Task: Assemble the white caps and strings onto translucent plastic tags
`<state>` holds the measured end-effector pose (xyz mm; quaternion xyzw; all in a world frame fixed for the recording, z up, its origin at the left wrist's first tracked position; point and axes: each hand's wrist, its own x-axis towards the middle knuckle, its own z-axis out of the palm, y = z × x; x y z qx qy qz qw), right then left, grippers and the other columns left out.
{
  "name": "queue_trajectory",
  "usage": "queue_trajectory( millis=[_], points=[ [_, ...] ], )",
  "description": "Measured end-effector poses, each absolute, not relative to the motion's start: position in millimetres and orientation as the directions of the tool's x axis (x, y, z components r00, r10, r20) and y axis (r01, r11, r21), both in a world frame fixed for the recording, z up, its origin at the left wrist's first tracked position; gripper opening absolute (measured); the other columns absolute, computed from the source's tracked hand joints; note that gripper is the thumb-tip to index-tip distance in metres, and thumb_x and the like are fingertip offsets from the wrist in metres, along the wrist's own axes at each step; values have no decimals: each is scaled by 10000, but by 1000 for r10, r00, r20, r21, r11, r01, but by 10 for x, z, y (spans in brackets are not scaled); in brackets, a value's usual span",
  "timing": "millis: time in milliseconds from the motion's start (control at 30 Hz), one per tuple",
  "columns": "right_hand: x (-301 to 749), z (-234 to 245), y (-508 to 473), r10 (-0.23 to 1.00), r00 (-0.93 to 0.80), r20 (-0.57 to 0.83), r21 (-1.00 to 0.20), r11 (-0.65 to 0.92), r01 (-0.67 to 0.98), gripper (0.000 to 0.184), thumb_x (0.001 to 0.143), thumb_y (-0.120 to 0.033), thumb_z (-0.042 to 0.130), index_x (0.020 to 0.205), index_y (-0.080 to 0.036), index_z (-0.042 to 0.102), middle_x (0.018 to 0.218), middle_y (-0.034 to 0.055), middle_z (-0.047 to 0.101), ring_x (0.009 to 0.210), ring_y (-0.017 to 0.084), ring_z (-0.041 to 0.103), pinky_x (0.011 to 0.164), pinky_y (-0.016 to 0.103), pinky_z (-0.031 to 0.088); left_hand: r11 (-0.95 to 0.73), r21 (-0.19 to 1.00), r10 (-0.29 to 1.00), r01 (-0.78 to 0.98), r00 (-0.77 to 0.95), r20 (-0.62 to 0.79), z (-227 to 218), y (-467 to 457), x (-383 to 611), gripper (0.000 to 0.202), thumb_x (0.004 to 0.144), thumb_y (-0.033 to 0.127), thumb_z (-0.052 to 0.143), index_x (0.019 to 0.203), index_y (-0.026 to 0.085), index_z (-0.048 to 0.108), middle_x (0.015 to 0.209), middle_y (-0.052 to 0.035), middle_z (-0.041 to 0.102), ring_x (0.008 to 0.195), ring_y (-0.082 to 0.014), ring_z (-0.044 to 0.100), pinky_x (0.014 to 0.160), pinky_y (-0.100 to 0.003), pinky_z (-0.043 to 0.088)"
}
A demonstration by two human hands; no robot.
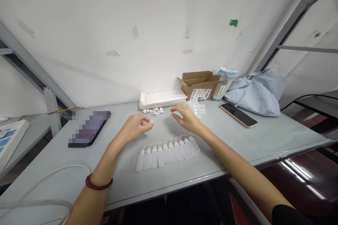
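My left hand [136, 127] is closed in a pinch, with a small whitish translucent plastic piece [151, 121] at its fingertips. Across from it, my right hand [186, 116] hovers over the table, thumb and fingers apart and nothing visible between them. Small white ring-like caps [157, 111] lie in a loose pile beyond and between both hands. Just behind my right hand are clear plastic pieces [199, 108], partly covered by it. Nearer to me, a slanting row of flat translucent plastic holders [165, 153], each with a thin white loop at its top, lies side by side.
A stack of white flat packets [163, 98] lies against the wall, beside an open cardboard box [200, 84]. To the right are a lidded cup [223, 84], a light blue cloth bag [253, 95] and a phone [239, 115]. A dark device [91, 130] lies left; a pale cable [52, 172] crosses front left.
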<state>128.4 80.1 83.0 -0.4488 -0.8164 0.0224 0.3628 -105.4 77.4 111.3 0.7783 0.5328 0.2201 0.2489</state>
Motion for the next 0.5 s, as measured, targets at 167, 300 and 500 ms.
queue_trajectory(
  millis=[167,300,500],
  points=[
    [1205,928,681,733,-332,594,-542,669,508,128,864,-233,547,967,-200,614,905,51,686,864,180,629,778,328,482,-343,723,930,599,327,170,1112,724,-952,281,725,442,577,816,180,618,505,59,506,510,-131,487,562,-246,395],
    [1121,941,610,774,-376,510,-667,631,396,265,829,-280,609,1084,-207,608,966,56,703,896,177,652,803,339,494,-324,782,936,532,301,183,1095,705,-907,296,744,456,593,841,178,614,555,39,557,527,-132,511,546,-247,401],
    [1005,847,595,771,-394,500,-703,627,335,335,786,-253,651,1115,-196,611,956,48,710,828,162,655,774,318,519,-288,879,919,381,369,141,1073,664,-792,304,770,457,581,852,168,632,750,-33,679,695,-173,625,630,-263,453]
  ],
)
